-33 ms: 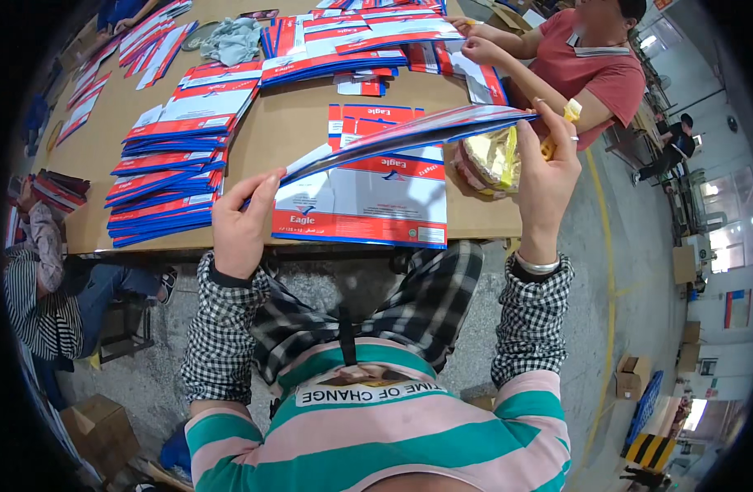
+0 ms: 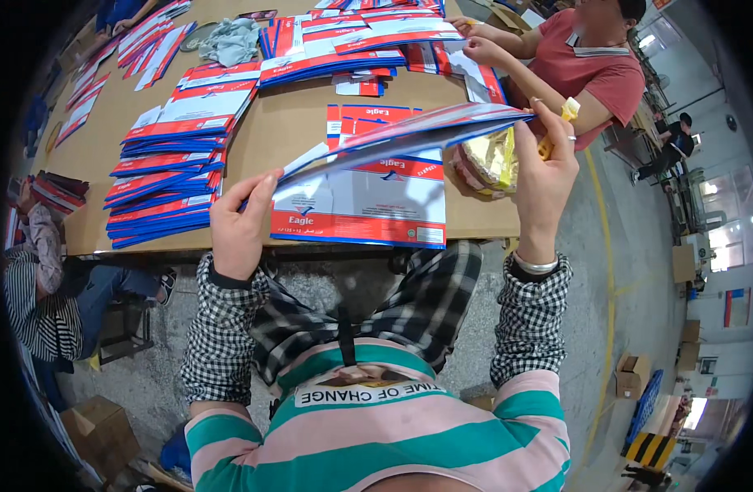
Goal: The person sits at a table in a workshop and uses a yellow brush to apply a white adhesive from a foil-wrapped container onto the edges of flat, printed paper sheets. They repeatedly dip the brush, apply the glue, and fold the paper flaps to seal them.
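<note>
Table (image 2: 303,135): I see stacks (image 2: 167,176) of flat red-blue-white sheets on it. My left hand (image 2: 239,225) and right hand (image 2: 545,176) lift one sheet (image 2: 409,135) above the nearest stack (image 2: 368,205), fingers pinched on its two ends.

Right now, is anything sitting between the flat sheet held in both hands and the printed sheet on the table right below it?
Nothing visible. The held sheet, pinched by the left hand and right hand, hangs above the printed sheet with only open air between.
</note>
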The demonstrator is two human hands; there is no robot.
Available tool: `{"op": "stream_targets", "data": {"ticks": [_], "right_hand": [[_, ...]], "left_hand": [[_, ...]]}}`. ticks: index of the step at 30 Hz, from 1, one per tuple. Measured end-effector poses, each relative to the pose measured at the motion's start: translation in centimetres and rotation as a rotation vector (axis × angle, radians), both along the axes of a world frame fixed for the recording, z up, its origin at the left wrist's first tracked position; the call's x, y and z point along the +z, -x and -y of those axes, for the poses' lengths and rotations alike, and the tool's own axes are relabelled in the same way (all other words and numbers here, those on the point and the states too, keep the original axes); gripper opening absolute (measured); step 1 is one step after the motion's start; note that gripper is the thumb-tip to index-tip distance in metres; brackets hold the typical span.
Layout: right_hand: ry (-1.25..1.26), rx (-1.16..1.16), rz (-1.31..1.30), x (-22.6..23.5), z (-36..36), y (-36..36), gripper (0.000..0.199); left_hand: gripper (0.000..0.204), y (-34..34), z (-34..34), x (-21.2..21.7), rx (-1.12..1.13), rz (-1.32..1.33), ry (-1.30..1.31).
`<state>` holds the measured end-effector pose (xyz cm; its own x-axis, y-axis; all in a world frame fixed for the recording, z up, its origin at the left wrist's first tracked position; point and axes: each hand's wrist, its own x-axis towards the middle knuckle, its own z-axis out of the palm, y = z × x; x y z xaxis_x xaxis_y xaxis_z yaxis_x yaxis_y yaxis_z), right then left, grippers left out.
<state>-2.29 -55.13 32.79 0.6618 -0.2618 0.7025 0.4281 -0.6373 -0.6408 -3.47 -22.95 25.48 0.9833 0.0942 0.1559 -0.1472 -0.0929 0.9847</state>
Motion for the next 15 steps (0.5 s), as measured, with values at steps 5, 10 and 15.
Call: {"op": "stream_targets", "data": {"ticks": [5,10,15], "right_hand": [[-0.001,0.019,0.025,-0.5,-0.6,-0.4,0.031],[0.029,0.043,0.014,-0.6,-0.8,-0.1,0.034],[0.036,0.049,-0.071,-0.7,-1.7,0.6,0.034]], "left_hand": [[0.029,0.0,-0.2,-0.4,0.163,0.034,-0.056],[0.025,-0.2,0.6,0.2,0.270,0.167,-0.149],[0.024,0.0,0.7,1.0,0.197,0.111,-0.155]]}}
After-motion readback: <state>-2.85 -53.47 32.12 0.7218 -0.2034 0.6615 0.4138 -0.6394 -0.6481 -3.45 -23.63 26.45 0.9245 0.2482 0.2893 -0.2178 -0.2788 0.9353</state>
